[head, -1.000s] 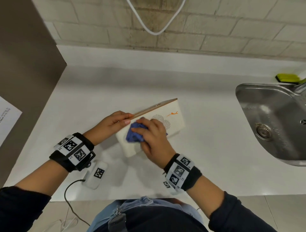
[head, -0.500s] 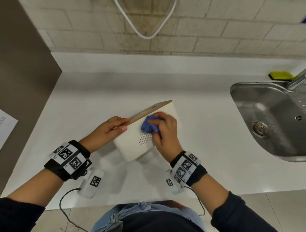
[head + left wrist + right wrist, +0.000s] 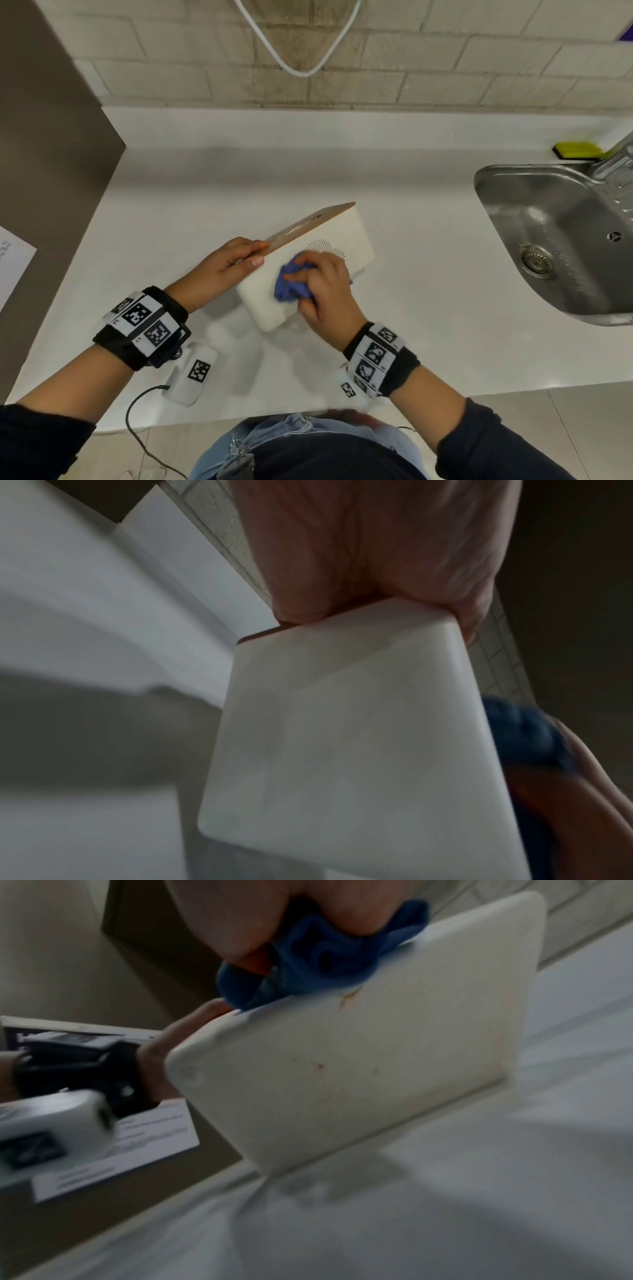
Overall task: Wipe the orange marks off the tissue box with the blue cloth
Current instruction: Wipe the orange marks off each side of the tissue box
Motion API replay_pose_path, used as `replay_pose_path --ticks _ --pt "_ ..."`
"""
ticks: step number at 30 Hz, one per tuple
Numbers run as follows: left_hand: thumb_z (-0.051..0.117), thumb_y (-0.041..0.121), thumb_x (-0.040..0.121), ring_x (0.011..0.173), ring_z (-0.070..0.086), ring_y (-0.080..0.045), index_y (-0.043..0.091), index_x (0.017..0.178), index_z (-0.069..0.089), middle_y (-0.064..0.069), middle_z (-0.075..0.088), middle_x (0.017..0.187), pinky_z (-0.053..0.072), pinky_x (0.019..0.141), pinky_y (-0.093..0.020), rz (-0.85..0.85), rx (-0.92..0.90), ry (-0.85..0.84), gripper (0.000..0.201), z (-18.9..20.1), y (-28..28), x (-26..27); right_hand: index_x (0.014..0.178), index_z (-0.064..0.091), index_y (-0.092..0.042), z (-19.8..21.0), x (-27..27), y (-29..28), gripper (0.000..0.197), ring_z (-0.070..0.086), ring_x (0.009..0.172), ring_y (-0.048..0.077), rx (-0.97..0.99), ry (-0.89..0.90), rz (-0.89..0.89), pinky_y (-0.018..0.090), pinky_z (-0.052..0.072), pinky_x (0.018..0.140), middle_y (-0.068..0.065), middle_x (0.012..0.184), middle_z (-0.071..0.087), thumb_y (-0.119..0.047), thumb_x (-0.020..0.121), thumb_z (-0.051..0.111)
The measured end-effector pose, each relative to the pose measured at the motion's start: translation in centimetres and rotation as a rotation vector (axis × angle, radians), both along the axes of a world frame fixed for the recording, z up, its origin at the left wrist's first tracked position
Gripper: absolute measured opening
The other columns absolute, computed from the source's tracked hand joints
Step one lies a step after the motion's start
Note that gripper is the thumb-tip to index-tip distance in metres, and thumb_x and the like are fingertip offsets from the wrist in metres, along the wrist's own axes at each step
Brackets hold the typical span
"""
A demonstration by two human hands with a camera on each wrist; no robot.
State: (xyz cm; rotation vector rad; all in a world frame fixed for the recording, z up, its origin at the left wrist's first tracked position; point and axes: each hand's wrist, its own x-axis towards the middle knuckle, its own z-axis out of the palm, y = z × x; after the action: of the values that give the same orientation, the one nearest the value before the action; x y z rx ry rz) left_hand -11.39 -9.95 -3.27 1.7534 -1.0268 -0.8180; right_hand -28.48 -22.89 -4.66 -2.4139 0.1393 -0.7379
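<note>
Steel sink (image 3: 507,192) and green sponge (image 3: 577,150) sit right of tissue box (image 3: 352,233).

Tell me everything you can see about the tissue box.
The tissue box is a white, smooth, rounded-corner box with a thin wooden-looking lid on top and a patch of small dots on its front face. It stands tilted on the white counter. The left hand grips its upper near corner; the right hand presses the blue cloth against the front. The right wrist view shows faint orange marks below the cloth.
</note>
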Motion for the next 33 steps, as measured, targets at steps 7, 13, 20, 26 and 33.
replay_pose_path --ticks 7,13,20,26,33 --pt "0.053 0.068 0.066 0.101 0.052 0.007 0.052 0.105 0.054 0.009 0.056 0.11 0.038 0.087 -0.013 -0.056 0.039 -0.083 0.042 0.8 0.6 0.5 0.073 0.063 -0.023 0.4 -2.5 -9.3 0.036 0.059 0.086 0.023 0.213 -0.002 -0.439 0.044 0.048 0.083 0.002 0.085 0.063 0.009 0.067 0.048" --pt "0.044 0.079 0.068 0.108 0.04 -0.005 0.038 0.131 0.042 0.008 0.05 0.119 0.034 0.097 -0.023 -0.385 0.168 -0.593 0.075 1.2 2.1 1.1 0.094 0.046 -0.021 4.0 -3.2 -10.7 0.019 0.054 0.092 0.016 0.702 -0.168 -0.544 0.018 0.044 0.081 0.007 0.099 0.053 -0.009 0.081 0.037" --pt "0.047 0.046 0.075 0.118 0.034 -0.011 0.026 0.131 0.043 -0.001 0.054 0.124 -0.002 0.111 -0.021 -0.362 0.262 -1.035 0.059 2.0 2.8 3.6 0.099 0.046 -0.016 3.2 -4.0 -8.8 0.026 0.052 0.088 0.005 0.802 -0.181 -0.447 0.006 0.043 0.074 -0.006 0.094 0.052 0.008 0.093 0.036" --pt "0.053 0.074 0.059 0.12 0.039 -0.023 0.025 0.126 0.041 -0.001 0.048 0.127 0.022 0.102 -0.034 -0.119 0.292 -0.88 0.084 0.5 -3.5 -7.2 0.087 0.045 -0.028 2.5 -3.6 -7.8 0.037 0.051 0.084 0.006 0.874 -0.179 -0.426 0.005 0.042 0.07 -0.006 0.091 0.051 0.007 0.094 0.034" --pt "0.048 0.078 0.056 0.099 0.053 -0.024 0.018 0.101 0.056 0.0 0.062 0.102 0.019 0.082 -0.033 0.161 0.227 -0.939 0.076 0.3 -5.4 -8.7 0.089 0.049 -0.026 1.8 -3.5 -6.9 0.024 0.056 0.092 0.011 0.777 -0.188 -0.428 0.017 0.043 0.081 -0.005 0.094 0.054 -0.005 0.083 0.037"
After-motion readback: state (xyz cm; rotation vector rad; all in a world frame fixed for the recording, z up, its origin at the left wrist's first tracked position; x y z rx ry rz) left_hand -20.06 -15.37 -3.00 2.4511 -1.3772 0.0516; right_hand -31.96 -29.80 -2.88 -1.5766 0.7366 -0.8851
